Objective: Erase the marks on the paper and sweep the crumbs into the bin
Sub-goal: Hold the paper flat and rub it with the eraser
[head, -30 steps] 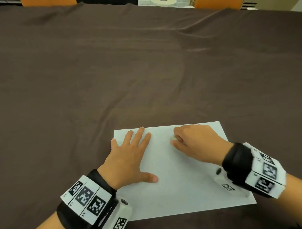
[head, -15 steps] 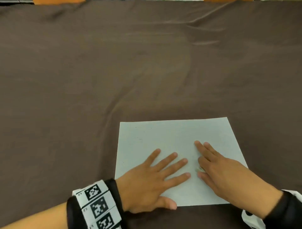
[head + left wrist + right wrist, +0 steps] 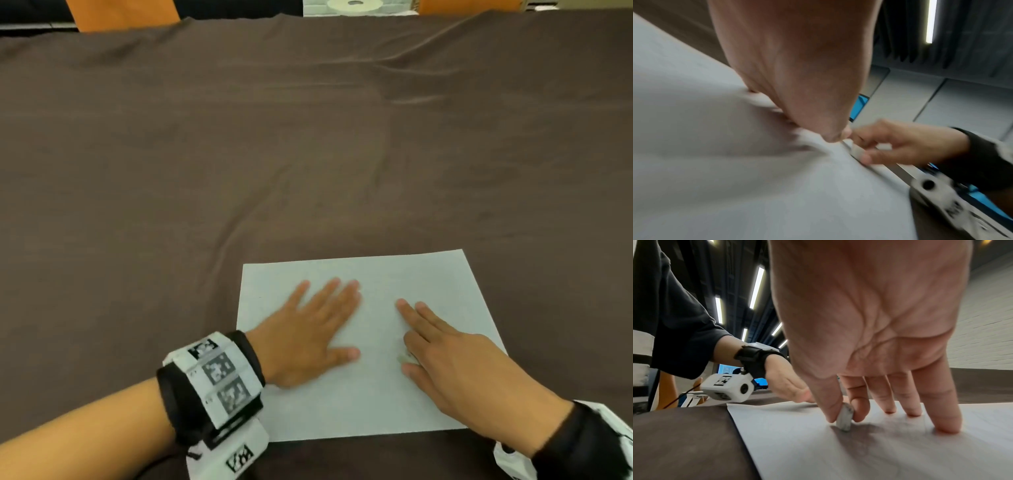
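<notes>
We see the white rectangular sheet of paper (image 3: 373, 404) lying flat on the dark brown tablecloth (image 3: 205, 171), near the cloth's near edge and right of its centre. Its edges run slightly skewed to the cloth. Any marks on the sheet are too faint for us to make out. We see the small flat off-white eraser (image 3: 845, 417) standing on edge on the paper, its lower end touching the sheet in the sheet's right half. Its faces show grey smudges. The eraser leans slightly from upright.

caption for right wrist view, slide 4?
Right hand pinches eraser on paper; left hand rests beyond.
</notes>
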{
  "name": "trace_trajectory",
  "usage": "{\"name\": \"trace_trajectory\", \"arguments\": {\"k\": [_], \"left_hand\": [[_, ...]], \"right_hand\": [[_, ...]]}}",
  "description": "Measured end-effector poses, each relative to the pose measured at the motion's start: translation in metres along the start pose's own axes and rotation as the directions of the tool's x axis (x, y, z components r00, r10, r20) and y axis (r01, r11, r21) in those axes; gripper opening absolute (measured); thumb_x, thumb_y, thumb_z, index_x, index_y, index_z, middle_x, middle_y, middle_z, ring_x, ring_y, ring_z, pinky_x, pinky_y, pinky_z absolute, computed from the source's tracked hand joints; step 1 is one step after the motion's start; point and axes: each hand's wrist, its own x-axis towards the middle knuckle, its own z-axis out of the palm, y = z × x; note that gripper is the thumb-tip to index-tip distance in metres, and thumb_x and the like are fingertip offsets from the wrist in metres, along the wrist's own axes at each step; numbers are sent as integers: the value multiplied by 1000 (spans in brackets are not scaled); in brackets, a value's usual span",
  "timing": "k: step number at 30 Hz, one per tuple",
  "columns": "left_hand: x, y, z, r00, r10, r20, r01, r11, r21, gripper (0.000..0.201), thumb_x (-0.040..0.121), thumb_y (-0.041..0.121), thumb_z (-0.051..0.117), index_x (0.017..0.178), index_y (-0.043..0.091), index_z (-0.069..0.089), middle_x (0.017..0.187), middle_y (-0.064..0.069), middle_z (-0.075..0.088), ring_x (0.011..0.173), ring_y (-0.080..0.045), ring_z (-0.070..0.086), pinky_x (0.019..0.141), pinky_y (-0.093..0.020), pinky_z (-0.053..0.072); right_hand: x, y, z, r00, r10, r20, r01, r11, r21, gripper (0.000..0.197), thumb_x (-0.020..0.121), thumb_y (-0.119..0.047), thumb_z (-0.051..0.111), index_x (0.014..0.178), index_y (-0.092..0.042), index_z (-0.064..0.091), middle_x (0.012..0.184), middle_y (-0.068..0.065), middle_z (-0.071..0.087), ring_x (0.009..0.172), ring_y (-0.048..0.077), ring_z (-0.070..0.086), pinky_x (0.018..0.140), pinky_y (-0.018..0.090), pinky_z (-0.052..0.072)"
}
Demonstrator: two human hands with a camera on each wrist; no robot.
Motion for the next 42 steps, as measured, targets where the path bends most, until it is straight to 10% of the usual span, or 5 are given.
{"name": "trace_trajectory", "arguments": {"k": [8, 26, 32, 39, 42], "left_hand": [[-14, 24, 26, 948, 300, -107, -295, 953, 60, 72, 99, 61, 11, 155, 24, -15, 160, 4, -27, 145, -17, -30, 115, -51, -20], [-45, -70, 39, 970, -183, -158, 180, 983, -35, 77, 90, 65, -12, 150, 18, -27, 156, -6, -35, 144, -21, -30, 120, -52, 0], [-32, -21, 37, 918, 322, -231, -276, 938, 208, 70, 100, 59, 14, 157, 21, 1, 163, -12, -8, 150, -30, -8, 116, -62, 6], [-33, -60, 30, 983, 6, -186, 16, 993, 119, 72, 103, 58, 12, 156, 11, 13, 161, -18, 11, 148, -37, 12, 108, -61, 33], [-32, -24, 26, 942, 287, -177, -254, 949, 186, 72, 100, 61, 11, 158, 18, 6, 164, -13, 1, 150, -32, 3, 117, -59, 19]], "right_hand": [[3, 1, -1, 999, 16, 38, -15, 1000, -19, 42, 101, -47, 21, 135, -25, 34, 150, -7, -30, 146, 9, -11, 95, 22, 46], [1, -4, -9, 997, 31, 73, -32, 999, 6, 40, 101, -48, 19, 131, -27, 36, 154, -9, -29, 145, 6, -11, 89, 16, 46], [2, -4, -10, 995, 55, 79, -58, 998, 36, 40, 101, -48, 21, 130, -27, 37, 153, -11, -30, 145, 5, -10, 91, 17, 45], [1, -3, -8, 997, 40, 65, -42, 999, 26, 39, 102, -46, 22, 128, -23, 40, 154, -8, -28, 146, 7, -11, 93, 21, 47], [2, -1, -4, 998, 38, 46, -39, 999, 31, 41, 101, -46, 21, 131, -23, 39, 153, -7, -27, 146, 8, -10, 96, 24, 46]]}}
